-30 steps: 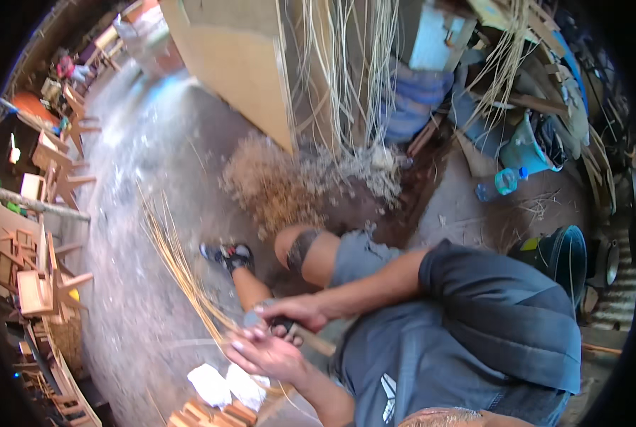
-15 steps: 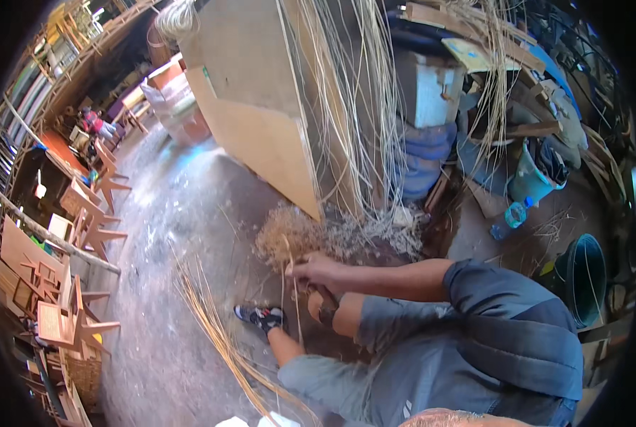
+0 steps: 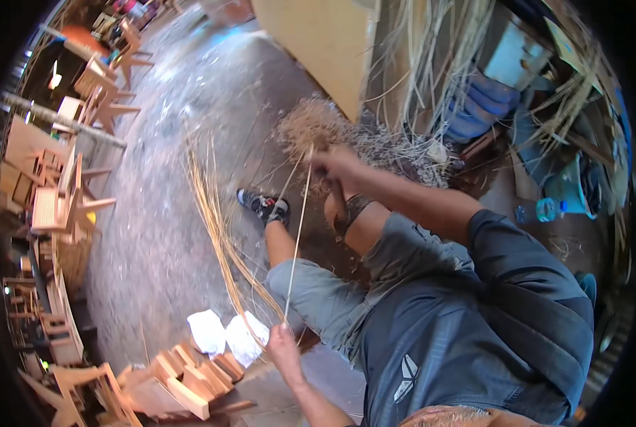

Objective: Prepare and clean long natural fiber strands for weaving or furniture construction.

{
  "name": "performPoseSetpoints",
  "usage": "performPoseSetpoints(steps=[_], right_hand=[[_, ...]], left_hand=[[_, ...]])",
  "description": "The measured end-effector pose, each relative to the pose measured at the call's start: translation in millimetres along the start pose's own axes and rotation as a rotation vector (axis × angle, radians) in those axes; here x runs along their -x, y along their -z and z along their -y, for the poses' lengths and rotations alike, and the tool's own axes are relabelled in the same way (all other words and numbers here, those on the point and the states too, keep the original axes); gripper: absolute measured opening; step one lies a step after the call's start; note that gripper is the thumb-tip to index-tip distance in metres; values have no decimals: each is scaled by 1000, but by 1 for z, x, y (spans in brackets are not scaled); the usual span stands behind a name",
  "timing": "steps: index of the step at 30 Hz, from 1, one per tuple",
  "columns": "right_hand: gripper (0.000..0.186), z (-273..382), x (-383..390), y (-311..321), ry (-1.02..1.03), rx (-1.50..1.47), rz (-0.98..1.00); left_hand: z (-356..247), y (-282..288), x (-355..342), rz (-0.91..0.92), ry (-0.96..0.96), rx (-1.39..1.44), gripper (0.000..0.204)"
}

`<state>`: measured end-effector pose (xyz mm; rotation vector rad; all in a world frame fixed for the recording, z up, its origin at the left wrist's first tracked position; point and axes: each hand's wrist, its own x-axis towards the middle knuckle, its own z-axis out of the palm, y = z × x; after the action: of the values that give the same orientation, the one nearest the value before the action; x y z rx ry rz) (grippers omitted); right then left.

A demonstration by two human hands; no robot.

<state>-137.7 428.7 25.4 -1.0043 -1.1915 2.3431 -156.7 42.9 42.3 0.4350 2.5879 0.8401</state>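
A thin pale cane strip (image 3: 298,245) runs taut between my two hands. My left hand (image 3: 285,347), low in the view, pinches its near end. My right hand (image 3: 341,165), slightly blurred, is closed around the far end above my right knee. A brown, handle-like piece (image 3: 338,199) shows just under that hand, against a dark band (image 3: 355,212) around the knee; whether the hand touches it I cannot make out. To the left, a loose bundle of yellowish cane strips (image 3: 215,213) stretches from the floor toward my left hand.
Fine shavings (image 3: 314,132) are heaped beyond my right hand. Long pale strands (image 3: 432,64) hang beside a plywood panel (image 3: 318,43). Wooden chairs (image 3: 62,203) line the left side. Cut wood blocks (image 3: 197,381) and white cloths or bags (image 3: 208,331) lie near my left hand.
My left hand has come into view, holding the strip's near end. The strip is now stretched between both hands. The view has tilted downward, showing the wood blocks and more of the white pieces.
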Motion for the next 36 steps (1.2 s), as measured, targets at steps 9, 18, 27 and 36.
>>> performPoseSetpoints(steps=[9, 18, 27, 36], right_hand=[[14, 112, -93, -2, 241, 40, -37], [45, 142, -112, 102, 265, 1377, -268], [43, -48, 11, 93, 251, 1261, 153], [31, -110, 35, 101, 576, 1475, 120]], left_hand=[[229, 46, 27, -339, 601, -48, 23], [-1, -74, -75, 198, 261, 1387, 21], [-107, -164, -117, 290, -185, 316, 30], [-72, -156, -50, 308, -103, 213, 31]])
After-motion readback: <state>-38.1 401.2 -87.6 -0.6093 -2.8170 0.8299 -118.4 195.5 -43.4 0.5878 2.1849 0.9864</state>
